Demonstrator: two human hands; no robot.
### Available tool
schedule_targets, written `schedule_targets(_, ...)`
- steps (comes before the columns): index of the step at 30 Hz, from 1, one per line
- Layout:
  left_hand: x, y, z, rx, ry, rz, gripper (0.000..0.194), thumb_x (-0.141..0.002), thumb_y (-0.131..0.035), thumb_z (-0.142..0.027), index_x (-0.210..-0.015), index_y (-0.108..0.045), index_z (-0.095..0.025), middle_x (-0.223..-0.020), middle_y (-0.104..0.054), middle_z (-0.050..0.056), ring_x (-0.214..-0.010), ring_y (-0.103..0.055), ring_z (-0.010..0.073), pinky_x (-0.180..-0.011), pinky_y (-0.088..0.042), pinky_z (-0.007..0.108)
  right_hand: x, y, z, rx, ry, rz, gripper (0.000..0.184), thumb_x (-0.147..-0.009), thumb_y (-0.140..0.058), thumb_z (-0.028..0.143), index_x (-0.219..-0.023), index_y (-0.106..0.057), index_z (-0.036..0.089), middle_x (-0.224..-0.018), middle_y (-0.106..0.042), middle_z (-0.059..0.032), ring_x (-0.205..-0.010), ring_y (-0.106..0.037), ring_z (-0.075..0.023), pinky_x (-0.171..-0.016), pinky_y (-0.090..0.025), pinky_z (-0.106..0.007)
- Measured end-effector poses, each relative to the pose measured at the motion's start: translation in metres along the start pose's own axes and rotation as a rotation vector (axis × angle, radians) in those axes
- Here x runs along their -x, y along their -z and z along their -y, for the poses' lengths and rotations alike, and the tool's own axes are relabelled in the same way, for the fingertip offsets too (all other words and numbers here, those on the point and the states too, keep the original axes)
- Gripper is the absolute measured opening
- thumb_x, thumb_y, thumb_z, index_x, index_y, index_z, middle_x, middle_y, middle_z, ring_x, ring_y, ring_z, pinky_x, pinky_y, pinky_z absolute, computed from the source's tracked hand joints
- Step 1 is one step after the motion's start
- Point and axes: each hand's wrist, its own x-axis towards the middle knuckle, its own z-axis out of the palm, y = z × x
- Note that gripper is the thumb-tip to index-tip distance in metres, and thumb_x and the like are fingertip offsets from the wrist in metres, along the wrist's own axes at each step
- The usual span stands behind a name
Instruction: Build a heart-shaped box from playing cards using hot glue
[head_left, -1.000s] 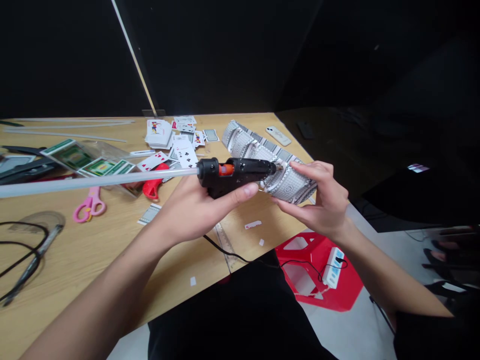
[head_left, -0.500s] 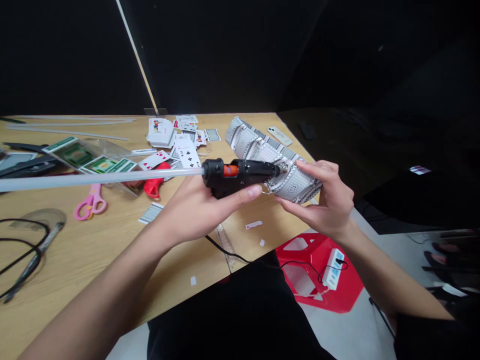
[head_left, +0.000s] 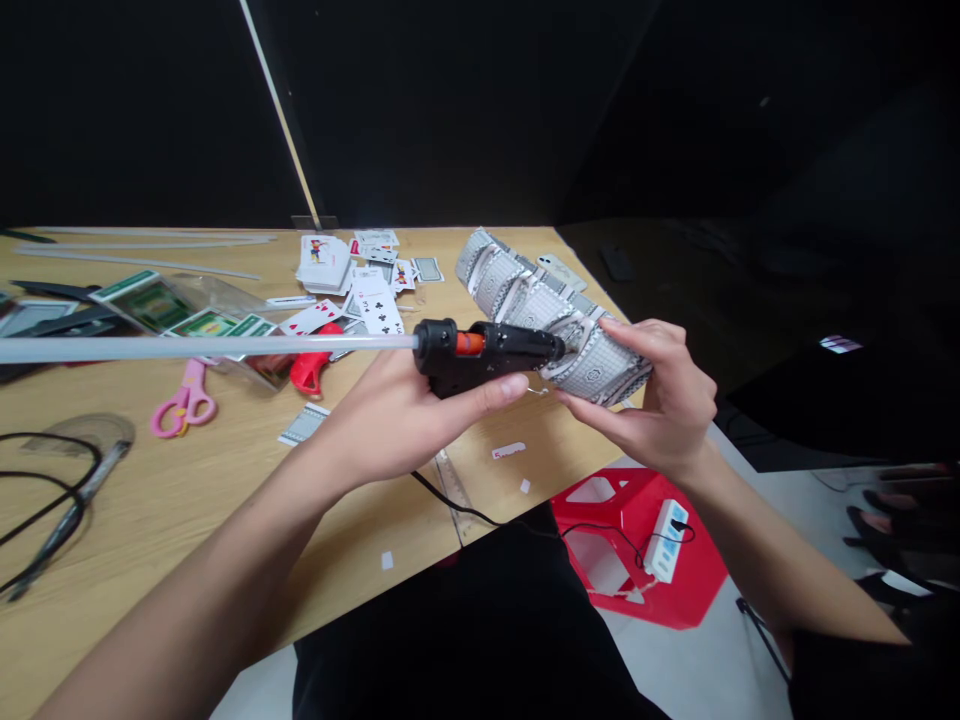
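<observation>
My left hand [head_left: 412, 415] is wrapped round a black hot glue gun [head_left: 491, 352], its thumb lying along the near side. A long, cloudy glue stick [head_left: 225, 347] runs out of the gun's back end to the left. In my right hand [head_left: 664, 405] is the near end of a rolled structure of grey-and-white patterned playing cards [head_left: 551, 325], held between thumb and fingers. The gun's nozzle meets the cards or sits very close to them; contact is hard to make out. The structure slants away over the table, its far end at upper left.
Loose playing cards [head_left: 379, 305] and a card stack [head_left: 324, 265] lie behind the gun. Pink scissors [head_left: 184, 402], a red-handled tool [head_left: 309, 370] and card packaging [head_left: 150, 300] are leftward. A phone [head_left: 561, 272] lies behind the roll. A power strip [head_left: 666, 540] rests on a red stool [head_left: 690, 600] below.
Both hands, with the glue gun and the card structure, have shifted slightly to the right in view. The nozzle stays at the cards, and both grips look the same.
</observation>
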Motion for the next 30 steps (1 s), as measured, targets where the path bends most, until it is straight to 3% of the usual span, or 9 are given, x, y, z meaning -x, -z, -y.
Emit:
schedule_targets(6,-0.004,0.009,0.004,-0.058,-0.024,0.061,0.046,-0.094,-0.070,-0.073,-0.098,-0.085,-0.029,-0.065,-0.068,0.000,-0.086,-0.076,0.0273,-0.077,-0.059,0.032,0.001,0.003,-0.002,0.021,-0.006,0.032,0.086,-0.084,-0.095,0.036,-0.160,-0.054,0.038,-0.121,-0.079,-0.0062,-0.098,-0.074,-0.0313,-0.087,-0.063,-0.052)
schedule_targets(16,-0.004,0.020,0.003,-0.104,-0.023,0.155,0.040,-0.097,-0.069,-0.067,-0.099,-0.085,-0.030,-0.056,-0.059,-0.001,-0.082,-0.076,0.0269,-0.073,-0.058,0.030,0.002,0.004,-0.005,0.022,0.005,0.035,0.086,-0.083,-0.096,0.034,-0.158,-0.056,0.040,-0.119,-0.080,-0.0048,-0.098,-0.074,-0.0307,-0.087,-0.061,-0.052)
schedule_targets(25,-0.002,0.023,0.006,-0.115,-0.031,0.123,0.040,-0.092,-0.074,-0.069,-0.090,-0.084,-0.030,-0.061,-0.061,0.001,-0.087,-0.075,0.0276,-0.076,-0.056,0.031,0.001,0.004,-0.004,0.026,0.009,0.039,0.086,-0.083,-0.096,0.032,-0.158,-0.055,0.041,-0.118,-0.081,-0.0051,-0.097,-0.075,-0.0313,-0.086,-0.062,-0.053)
schedule_targets(30,-0.001,0.026,0.005,-0.121,-0.007,0.134,0.039,-0.093,-0.075,-0.068,-0.095,-0.085,-0.031,-0.060,-0.059,0.000,-0.087,-0.074,0.0277,-0.076,-0.055,0.031,-0.001,0.004,-0.002,0.014,0.016,0.026,0.087,-0.081,-0.097,0.030,-0.157,-0.057,0.039,-0.117,-0.081,-0.0052,-0.096,-0.075,-0.0311,-0.085,-0.062,-0.052)
